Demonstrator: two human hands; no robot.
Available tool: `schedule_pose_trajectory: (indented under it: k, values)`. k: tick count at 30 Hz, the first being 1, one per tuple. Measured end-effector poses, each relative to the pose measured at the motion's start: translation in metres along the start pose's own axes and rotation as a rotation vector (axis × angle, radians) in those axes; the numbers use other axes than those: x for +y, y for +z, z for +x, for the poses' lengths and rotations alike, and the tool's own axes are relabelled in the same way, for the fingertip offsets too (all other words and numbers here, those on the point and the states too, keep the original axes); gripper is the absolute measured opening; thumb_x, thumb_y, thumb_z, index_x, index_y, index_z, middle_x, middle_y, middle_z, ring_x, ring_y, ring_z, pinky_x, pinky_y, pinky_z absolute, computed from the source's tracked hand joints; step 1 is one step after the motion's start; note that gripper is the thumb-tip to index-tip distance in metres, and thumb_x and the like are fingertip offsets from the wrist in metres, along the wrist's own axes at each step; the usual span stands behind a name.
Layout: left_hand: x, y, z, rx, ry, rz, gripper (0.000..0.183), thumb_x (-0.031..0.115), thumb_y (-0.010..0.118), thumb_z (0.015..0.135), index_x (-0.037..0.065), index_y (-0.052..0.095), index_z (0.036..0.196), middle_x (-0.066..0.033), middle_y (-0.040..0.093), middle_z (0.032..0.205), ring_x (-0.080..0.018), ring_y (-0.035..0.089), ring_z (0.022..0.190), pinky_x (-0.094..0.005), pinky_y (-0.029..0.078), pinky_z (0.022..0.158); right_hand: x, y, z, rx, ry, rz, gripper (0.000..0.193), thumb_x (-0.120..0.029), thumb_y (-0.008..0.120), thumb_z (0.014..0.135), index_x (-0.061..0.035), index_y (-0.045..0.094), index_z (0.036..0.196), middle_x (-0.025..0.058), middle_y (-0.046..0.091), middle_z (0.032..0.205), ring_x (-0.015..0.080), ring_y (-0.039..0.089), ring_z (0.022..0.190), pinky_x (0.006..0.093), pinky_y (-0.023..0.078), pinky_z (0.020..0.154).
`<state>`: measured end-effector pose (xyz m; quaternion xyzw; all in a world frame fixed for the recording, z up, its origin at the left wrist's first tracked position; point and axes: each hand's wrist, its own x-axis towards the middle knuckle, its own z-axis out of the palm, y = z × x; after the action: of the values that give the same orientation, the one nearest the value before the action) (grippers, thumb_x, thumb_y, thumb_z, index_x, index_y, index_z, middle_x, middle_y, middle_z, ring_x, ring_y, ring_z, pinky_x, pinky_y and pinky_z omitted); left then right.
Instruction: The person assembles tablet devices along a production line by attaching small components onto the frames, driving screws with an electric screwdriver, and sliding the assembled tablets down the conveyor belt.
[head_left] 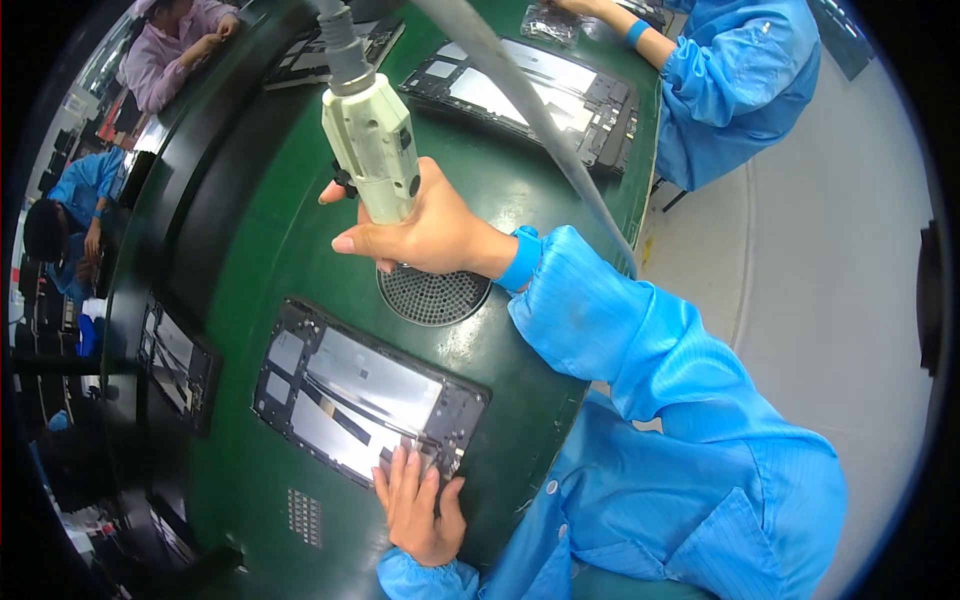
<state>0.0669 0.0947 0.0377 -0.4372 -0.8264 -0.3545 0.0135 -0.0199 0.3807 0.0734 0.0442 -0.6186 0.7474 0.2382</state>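
My right hand (430,225) is wrapped round a pale power screwdriver (368,145) that hangs from a grey ribbed hose. Its lower tip is hidden behind my hand. Just beneath lies a round perforated metal plate (435,296). Closer to me, an opened tablet (370,375) with black frame and silver battery panels lies at a slant on the green table. My left hand (420,510) lies with outstretched fingers on the tablet's near edge, by its circuit parts. Whether a fingertip presses some small part there cannot be made out.
Another opened tablet (520,95) lies farther off, near a co-worker in a blue smock (740,80). A grey tube (540,115) crosses above the table. More opened devices lie at the left (178,360) and back. A grid of small pieces (305,517) sits beside the near tablet.
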Motion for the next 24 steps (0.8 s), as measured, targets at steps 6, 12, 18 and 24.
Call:
schedule_pose_trajectory:
  k: [6,12,18,24]
  values:
    - [0.0,0.004,0.015,0.066,-0.06,0.019,0.035,0.003,0.074,0.067,0.007,0.06,0.098,-0.0138,0.059,0.113,-0.0362,0.048,0.116,-0.0619,0.016,0.102,0.006,0.005,-0.002,-0.039,0.061,-0.012,0.032,-0.003,0.069,0.072,0.0026,0.054,0.1,0.0063,0.058,0.067,0.0094,0.053,0.046,0.0231,0.042,0.041]
    - [-0.002,0.004,0.016,0.045,-0.035,0.049,0.028,0.002,0.072,0.069,0.001,0.059,0.094,-0.0173,0.059,0.11,-0.0367,0.048,0.115,-0.059,0.018,0.103,0.009,0.006,-0.004,-0.013,0.065,-0.062,0.03,-0.002,0.068,0.071,0.0012,0.055,0.098,0.005,0.057,0.066,0.0092,0.053,0.047,0.0242,0.043,0.042]
    - [-0.006,-0.004,0.003,0.024,-0.069,0.109,0.033,0.009,0.074,0.069,0.002,0.059,0.097,-0.0184,0.058,0.112,-0.0376,0.048,0.115,-0.0589,0.02,0.102,0.022,0.019,-0.004,-0.019,-0.009,-0.113,0.028,-0.006,0.071,0.07,-0.0007,0.059,0.095,0.002,0.057,0.064,0.0081,0.054,0.049,0.0232,0.043,0.045]
    - [-0.028,-0.029,-0.013,0.137,-0.058,0.064,0.045,0.01,0.077,0.063,0.004,0.057,0.103,-0.0175,0.056,0.112,-0.0375,0.054,0.105,-0.0492,0.04,0.09,0.001,0.005,-0.013,0.095,-0.167,-0.248,0.031,-0.01,0.07,0.075,-0.0004,0.058,0.102,-0.0004,0.054,0.057,0.0075,0.051,0.047,0.0209,0.04,0.044]
